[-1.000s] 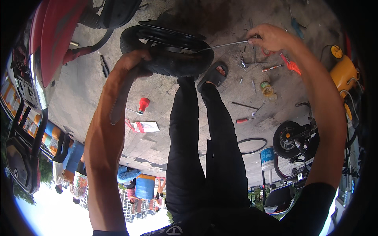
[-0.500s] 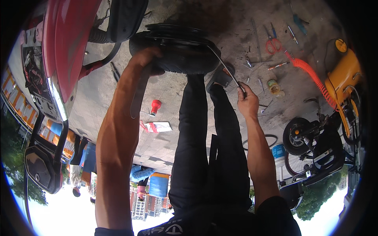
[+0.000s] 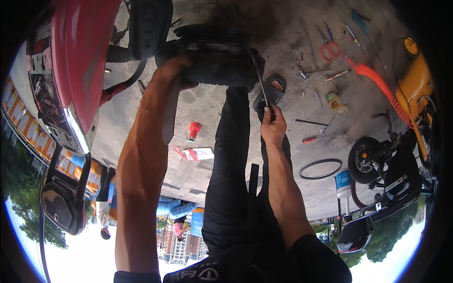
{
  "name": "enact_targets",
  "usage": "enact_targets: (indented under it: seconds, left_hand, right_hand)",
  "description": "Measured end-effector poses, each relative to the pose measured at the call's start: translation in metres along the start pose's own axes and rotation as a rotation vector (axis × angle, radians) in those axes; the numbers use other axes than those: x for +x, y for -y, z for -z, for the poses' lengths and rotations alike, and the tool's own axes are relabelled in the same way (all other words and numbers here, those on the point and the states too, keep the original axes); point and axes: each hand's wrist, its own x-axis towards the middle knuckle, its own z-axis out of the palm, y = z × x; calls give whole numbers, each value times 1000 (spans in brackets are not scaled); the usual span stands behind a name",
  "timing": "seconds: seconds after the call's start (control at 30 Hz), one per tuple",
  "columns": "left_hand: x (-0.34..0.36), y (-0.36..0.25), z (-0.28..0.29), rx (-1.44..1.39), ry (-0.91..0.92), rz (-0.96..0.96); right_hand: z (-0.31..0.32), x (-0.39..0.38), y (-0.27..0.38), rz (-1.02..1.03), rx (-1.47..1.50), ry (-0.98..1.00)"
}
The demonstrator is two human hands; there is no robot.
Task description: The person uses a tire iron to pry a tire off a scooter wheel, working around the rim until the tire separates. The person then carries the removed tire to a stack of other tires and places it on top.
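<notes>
A black tyre on a wheel rim [image 3: 222,70] stands at the top middle, in front of my legs. My left hand [image 3: 175,70] grips its left side, the fingers partly hidden against the rubber. A flat grey strip [image 3: 170,118] lies along my left forearm; whether that hand holds it I cannot tell. My right hand [image 3: 273,123] is closed round the near end of a slim metal tyre lever [image 3: 262,87]. The lever's far end meets the right side of the wheel, by the rim. My sandalled right foot [image 3: 274,89] is just beside the lever.
A red scooter body [image 3: 82,61] stands at left. Red-handled scissors [image 3: 330,49], a small jar [image 3: 334,101], a screwdriver [image 3: 310,140] and a red coiled hose [image 3: 382,85] lie at right, near a yellow tank [image 3: 415,85]. A red funnel-shaped thing [image 3: 194,130] lies left of my legs.
My right hand has swung left and slightly down toward my right leg, bringing the tyre lever steeper. My left hand stays on the tyre. The whole view has shifted slightly.
</notes>
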Motion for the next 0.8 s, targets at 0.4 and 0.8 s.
enact_targets:
  seconds: [0.4, 0.8]
  left_hand:
    - [12, 6, 7, -38, -1, 19]
    - [14, 18, 10, -82, 5, -36]
  right_hand:
    - [28, 19, 10, -53, -60, 105]
    - [123, 265, 149, 578, -1004, 730]
